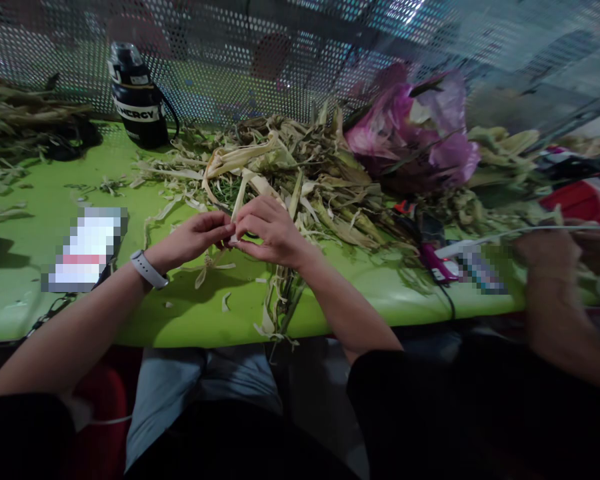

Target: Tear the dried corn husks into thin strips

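My left hand (pixel 203 233) and my right hand (pixel 273 233) meet over the front middle of the table, fingertips pinched together. Between them they grip a pale strip of dried husk (pixel 241 199), which stands up from the fingers; its lower end is hidden by them. Just behind lies a loop of bent pale husk (pixel 225 159) with thin green strands inside. A large heap of dry husks and leaves (pixel 330 190) spreads behind and to the right of my hands. Below them, a bundle of thin strips (pixel 280 307) hangs over the table's front edge.
The green table (pixel 190 327) carries a lit phone (pixel 87 250) at left and a dark bottle (pixel 140 107) behind. A pink plastic bag (pixel 415 133) stands at back right, before a perforated metal panel (pixel 205 60). Another person's hand (pixel 547 253) is at far right, near a cable (pixel 505 233).
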Available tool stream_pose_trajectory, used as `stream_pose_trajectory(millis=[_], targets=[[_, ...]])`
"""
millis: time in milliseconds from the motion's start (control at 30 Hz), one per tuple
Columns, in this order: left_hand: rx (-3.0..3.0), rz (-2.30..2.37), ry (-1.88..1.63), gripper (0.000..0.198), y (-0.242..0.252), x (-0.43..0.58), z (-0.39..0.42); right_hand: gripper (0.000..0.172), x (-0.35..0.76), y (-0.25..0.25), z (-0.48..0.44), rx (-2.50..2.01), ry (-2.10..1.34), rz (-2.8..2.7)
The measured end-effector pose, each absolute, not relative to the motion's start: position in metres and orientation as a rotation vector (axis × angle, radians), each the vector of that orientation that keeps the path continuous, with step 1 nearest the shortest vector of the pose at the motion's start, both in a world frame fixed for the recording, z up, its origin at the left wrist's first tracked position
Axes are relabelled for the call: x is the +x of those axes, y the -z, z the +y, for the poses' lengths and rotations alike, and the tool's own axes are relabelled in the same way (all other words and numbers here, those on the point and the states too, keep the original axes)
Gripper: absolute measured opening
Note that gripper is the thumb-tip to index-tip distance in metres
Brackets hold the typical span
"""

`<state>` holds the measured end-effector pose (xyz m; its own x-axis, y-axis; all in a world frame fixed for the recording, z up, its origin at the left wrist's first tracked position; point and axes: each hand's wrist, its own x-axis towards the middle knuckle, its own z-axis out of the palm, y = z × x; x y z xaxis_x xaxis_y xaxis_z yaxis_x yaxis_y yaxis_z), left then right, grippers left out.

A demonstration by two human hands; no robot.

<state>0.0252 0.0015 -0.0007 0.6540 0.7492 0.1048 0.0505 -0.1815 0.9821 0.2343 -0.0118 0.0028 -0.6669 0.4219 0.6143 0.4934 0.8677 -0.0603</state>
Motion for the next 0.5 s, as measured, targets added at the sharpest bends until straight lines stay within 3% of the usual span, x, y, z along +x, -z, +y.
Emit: stream_pose_trajectory(millis=[500], targets=[[1.637,0.726,-0.805,0.037,-0.0008,0.0263,0.0006,0.008,0.2399,0.0001,-0.004,-0.665,0.011,-2.328]])
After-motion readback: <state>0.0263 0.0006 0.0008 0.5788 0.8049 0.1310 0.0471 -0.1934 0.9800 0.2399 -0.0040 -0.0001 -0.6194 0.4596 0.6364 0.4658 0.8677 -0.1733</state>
